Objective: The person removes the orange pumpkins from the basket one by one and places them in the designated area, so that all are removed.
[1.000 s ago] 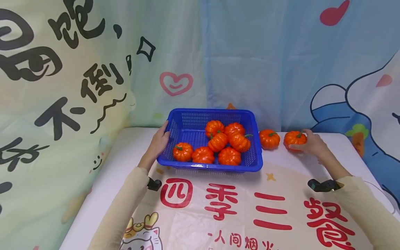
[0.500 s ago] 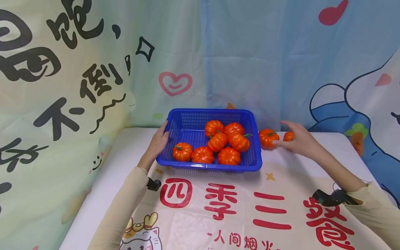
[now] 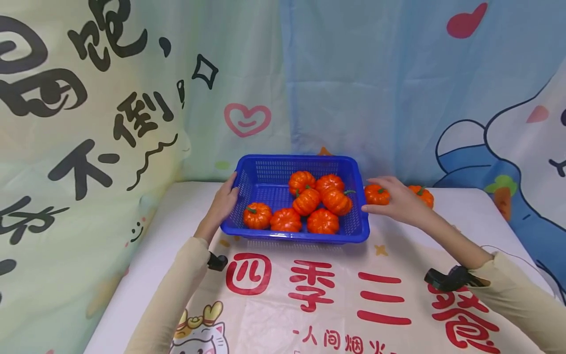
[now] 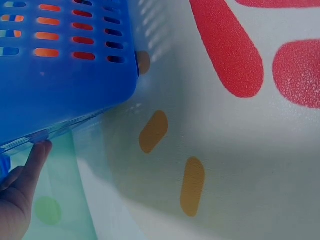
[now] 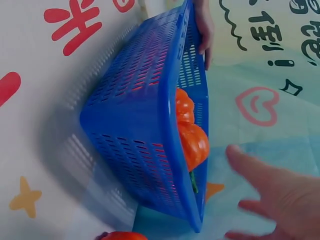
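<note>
A blue plastic basket (image 3: pixel 265 235) holds several orange toy pumpkins (image 3: pixel 323 221) with green stems. My left hand (image 3: pixel 224 200) rests against the basket's left rim; in the left wrist view a straight finger (image 4: pixel 36 162) touches the rim. Two pumpkins lie on the table to the right of the basket. My right hand (image 3: pixel 395 200) reaches over the nearer pumpkin (image 3: pixel 376 195), thumb and fingers spread, and partly hides it. The farther pumpkin (image 3: pixel 422 194) shows behind that hand. In the right wrist view the spread fingers (image 5: pixel 255 167) are blurred, beside the basket's right end.
A white table (image 3: pixel 177 209) carries a printed mat (image 3: pixel 345 305) with red characters in front of the basket. Close behind the table's far edge hangs a patterned curtain (image 3: pixel 340 118). A thin cable (image 3: pixel 508 250) runs beside the right forearm.
My right hand has let go of the farther pumpkin and moved left to the one beside the basket. My left hand stays at the basket's left rim.
</note>
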Motion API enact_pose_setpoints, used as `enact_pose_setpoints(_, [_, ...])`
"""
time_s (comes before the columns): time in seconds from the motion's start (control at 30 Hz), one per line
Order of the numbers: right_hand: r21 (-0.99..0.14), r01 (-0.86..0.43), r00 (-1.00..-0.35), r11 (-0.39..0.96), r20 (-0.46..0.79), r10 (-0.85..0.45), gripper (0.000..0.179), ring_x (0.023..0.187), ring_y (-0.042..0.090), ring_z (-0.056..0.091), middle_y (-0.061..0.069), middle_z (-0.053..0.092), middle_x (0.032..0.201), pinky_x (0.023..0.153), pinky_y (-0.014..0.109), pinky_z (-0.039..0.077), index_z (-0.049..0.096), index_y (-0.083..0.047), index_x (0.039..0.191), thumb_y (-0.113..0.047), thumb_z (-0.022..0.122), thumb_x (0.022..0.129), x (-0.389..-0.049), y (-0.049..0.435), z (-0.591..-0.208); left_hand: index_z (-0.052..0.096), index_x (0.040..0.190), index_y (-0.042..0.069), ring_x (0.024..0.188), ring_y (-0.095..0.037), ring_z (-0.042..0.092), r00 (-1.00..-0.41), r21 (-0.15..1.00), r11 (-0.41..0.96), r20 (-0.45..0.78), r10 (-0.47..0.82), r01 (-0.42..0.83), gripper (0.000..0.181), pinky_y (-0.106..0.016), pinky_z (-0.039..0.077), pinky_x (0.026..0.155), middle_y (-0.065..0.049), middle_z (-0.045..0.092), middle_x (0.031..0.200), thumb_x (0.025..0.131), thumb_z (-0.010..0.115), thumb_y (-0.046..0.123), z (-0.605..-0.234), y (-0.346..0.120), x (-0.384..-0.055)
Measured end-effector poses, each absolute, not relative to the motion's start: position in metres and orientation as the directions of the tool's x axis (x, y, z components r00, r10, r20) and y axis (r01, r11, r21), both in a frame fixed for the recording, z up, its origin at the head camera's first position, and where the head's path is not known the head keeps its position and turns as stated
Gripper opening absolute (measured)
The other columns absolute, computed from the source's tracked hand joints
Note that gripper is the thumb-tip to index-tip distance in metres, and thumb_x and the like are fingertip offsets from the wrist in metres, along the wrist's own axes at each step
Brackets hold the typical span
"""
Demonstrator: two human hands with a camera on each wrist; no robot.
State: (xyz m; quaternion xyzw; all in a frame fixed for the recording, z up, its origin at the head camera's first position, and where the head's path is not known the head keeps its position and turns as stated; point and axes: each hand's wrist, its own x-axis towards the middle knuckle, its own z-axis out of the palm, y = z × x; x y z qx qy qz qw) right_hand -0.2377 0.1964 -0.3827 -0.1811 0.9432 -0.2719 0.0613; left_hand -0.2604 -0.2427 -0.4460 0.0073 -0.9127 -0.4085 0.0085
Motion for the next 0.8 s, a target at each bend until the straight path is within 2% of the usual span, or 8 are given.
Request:
enact_pose_setpoints(0.3, [-0.507, -0.489, -0.843, 0.710, 0.068, -0.533, 0.068, 0.134, 0.046, 0.038, 0.025, 0.043, 0.146, 0.104, 0.069, 0.034, 0.052, -0.007, 0.138, -0.036, 0.076, 0.082, -0.272, 0.174, -0.397, 0.018, 0.156, 0.014, 0.149, -0.034, 0.023, -1.000, 0.742, 0.670, -0.003, -0.024, -0.018, 0.058, -0.048, 0.018, 0.122, -0.015, 0.023, 0.161, 0.101, 0.031, 0.022, -0.447, -0.243, -0.260])
enact_pose_setpoints(0.5, [-0.501, -0.484, -0.833, 0.717, 0.011, -0.554, 0.072, 0.135, 0.045, 0.040, 0.025, 0.046, 0.145, 0.108, 0.065, 0.033, 0.051, -0.006, 0.139, -0.040, 0.075, 0.080, -0.293, 0.158, -0.405, 0.017, 0.157, 0.014, 0.149, -0.034, 0.022, -1.000, 0.748, 0.664, -0.008, -0.023, -0.021, 0.058, -0.048, 0.017, 0.123, -0.014, 0.022, 0.162, 0.101, 0.030, 0.022, -0.449, -0.242, -0.259])
enact_pose_setpoints(0.8, [-0.483, -0.494, -0.805, 0.723, -0.060, -0.590, 0.076, 0.135, 0.045, 0.041, 0.024, 0.046, 0.145, 0.108, 0.063, 0.035, 0.049, -0.006, 0.141, -0.044, 0.075, 0.080, -0.303, 0.151, -0.408, 0.018, 0.156, 0.013, 0.149, -0.033, 0.022, -1.000, 0.745, 0.667, 0.004, -0.023, -0.012, 0.057, -0.048, 0.017, 0.123, -0.014, 0.022, 0.162, 0.101, 0.030, 0.021, -0.446, -0.242, -0.261])
